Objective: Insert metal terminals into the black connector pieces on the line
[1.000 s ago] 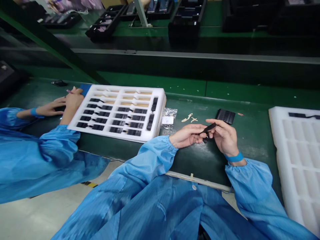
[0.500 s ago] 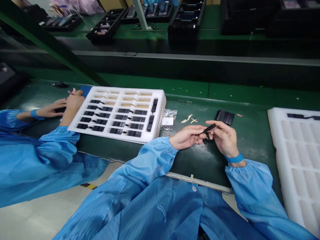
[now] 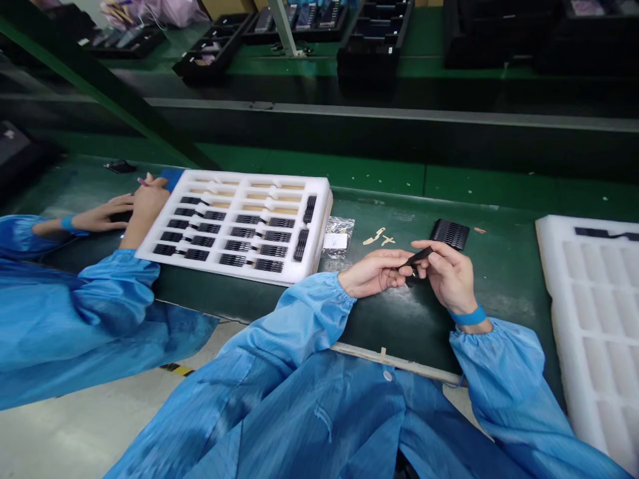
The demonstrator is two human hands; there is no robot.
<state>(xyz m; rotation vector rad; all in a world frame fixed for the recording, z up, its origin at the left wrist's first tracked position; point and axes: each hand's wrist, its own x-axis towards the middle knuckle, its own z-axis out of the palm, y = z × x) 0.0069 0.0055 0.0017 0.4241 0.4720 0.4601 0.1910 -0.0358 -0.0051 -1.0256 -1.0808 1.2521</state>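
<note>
Little moved, left fingers (image 3: 392,259) and right fingers (image 3: 442,249) pinching black strip (image 3: 419,257); green bench (image 3: 504,266), black trays (image 3: 367,63) behind

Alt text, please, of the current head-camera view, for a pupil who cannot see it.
A person's left hand and right hand hold a small black part above a green workbench. On the left, a white foam tray holds rows of black pieces; a co-worker's hands are beside it.
</note>
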